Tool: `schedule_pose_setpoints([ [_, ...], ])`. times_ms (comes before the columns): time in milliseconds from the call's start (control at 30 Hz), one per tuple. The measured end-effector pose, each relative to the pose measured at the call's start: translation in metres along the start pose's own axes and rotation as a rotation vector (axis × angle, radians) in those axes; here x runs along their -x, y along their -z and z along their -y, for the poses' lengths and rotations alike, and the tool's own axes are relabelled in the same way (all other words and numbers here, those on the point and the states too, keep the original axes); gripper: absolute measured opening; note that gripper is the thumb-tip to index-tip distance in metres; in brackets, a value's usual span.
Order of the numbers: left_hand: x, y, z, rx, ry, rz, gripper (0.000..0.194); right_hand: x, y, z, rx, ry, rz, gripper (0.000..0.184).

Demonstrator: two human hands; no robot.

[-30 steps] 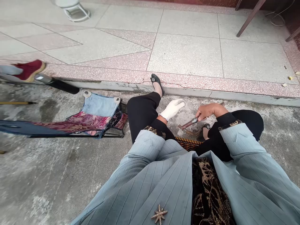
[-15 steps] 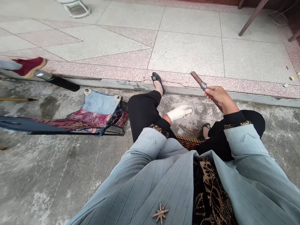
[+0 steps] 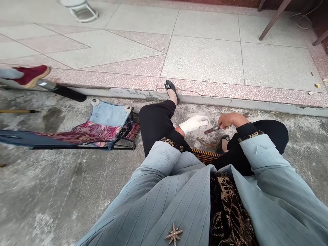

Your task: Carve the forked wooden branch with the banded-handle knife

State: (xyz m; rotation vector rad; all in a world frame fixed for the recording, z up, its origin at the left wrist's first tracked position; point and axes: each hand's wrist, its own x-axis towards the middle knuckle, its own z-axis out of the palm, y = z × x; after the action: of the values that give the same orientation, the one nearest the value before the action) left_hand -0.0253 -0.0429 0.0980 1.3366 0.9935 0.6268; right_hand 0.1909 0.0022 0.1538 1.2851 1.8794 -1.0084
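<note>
My left hand (image 3: 194, 123), in a white knit glove, is closed over the concrete between my knees. Whatever it holds is hidden or too thin to see. Bare and wrapped around a brown stick (image 3: 211, 130), my right hand (image 3: 230, 120) is just right of the glove. One end of the stick slants down and left, close below the gloved fingers; the other end shows behind my right wrist. Grey wire is coiled around the stick beside my right fingers. Below my hands, a curved brown piece (image 3: 205, 142) lies on the ground by my shoe.
A low folding chair (image 3: 105, 131) with denim and floral cloth stands to my left. Beyond it are another person's red shoe (image 3: 34, 74) and a black tube (image 3: 68, 92). A raised tiled step (image 3: 205, 61) runs ahead, with a white stool (image 3: 84, 13) on it.
My right hand has come down and slightly left. The stick has swung from pointing up and left to pointing down and left, nearer the glove. My left hand has barely moved.
</note>
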Motion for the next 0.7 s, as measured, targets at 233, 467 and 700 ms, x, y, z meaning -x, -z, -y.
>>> schedule_pose_setpoints([
  [233,-0.009,0.009,0.011,-0.036,-0.056,-0.055,0.028,0.016,0.007,-0.003,-0.246,0.600,0.272,0.032],
  [467,-0.020,-0.001,0.035,-0.166,0.090,0.056,0.035,0.028,0.016,-0.018,-0.513,0.538,-0.118,0.037],
  [700,-0.017,-0.004,0.027,-0.336,0.047,0.147,0.029,0.008,0.014,-0.017,-0.760,0.275,-0.562,0.026],
])
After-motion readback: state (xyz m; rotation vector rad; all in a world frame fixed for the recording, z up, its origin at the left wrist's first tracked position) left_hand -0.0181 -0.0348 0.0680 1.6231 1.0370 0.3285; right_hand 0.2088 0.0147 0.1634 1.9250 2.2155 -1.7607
